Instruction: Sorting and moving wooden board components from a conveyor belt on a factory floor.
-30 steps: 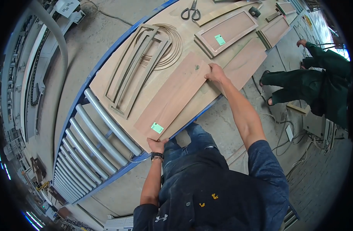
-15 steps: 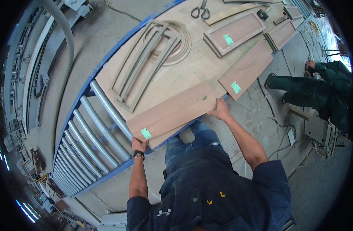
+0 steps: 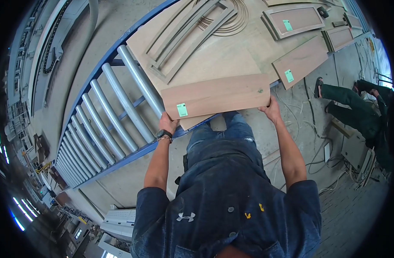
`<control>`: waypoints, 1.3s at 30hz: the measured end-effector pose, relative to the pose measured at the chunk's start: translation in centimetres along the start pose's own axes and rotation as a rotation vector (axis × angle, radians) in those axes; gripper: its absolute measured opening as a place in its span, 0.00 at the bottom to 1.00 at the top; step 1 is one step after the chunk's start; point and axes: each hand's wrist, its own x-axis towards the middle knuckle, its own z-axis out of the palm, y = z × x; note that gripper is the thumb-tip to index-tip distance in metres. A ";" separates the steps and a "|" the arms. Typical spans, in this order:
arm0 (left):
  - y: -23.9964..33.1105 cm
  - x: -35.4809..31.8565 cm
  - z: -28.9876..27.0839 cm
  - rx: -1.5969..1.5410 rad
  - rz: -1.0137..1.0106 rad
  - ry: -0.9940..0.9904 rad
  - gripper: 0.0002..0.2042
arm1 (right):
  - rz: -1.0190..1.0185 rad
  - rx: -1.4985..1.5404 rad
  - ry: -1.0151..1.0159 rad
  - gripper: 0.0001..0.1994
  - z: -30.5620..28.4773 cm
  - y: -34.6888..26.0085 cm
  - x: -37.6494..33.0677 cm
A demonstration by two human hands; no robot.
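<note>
A flat wooden panel point(image 3: 218, 96) with a green label point(image 3: 182, 109) near its left end lies level between my hands, over the front edge of the board-topped table. My left hand point(image 3: 167, 123), a watch on its wrist, grips the panel's near left corner. At the near right corner my right hand point(image 3: 271, 110) is closed on the edge, its fingers partly hidden by the wood. A second labelled panel point(image 3: 302, 62) rests on the table to the right. Behind my panel lie narrow wooden frames point(image 3: 190, 38) on a coil of thin strip point(image 3: 238, 21).
A roller conveyor point(image 3: 119, 90) with a blue rail runs off to the left. Framed panels point(image 3: 296, 21) stand at the table's far right. Another person point(image 3: 356, 101) in dark green is on the right, near cables on the floor. A machine with a hose point(image 3: 91, 21) is at far left.
The view has shifted, so the table sits higher and further right. The panel, held in both hands, has turned to lie more squarely across in front of me.
</note>
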 end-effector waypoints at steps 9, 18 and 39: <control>-0.5 1.2 -1.6 0.102 0.064 -0.119 0.25 | -0.084 -0.454 -0.083 0.28 -0.8 -1.3 0.3; -2.0 0.7 -0.7 -0.017 0.139 -0.045 0.23 | -0.148 -0.682 -0.043 0.20 -1.0 -0.8 1.7; -2.2 1.1 -0.9 0.120 0.159 -0.054 0.17 | -0.170 -0.671 -0.080 0.14 -1.7 0.3 1.9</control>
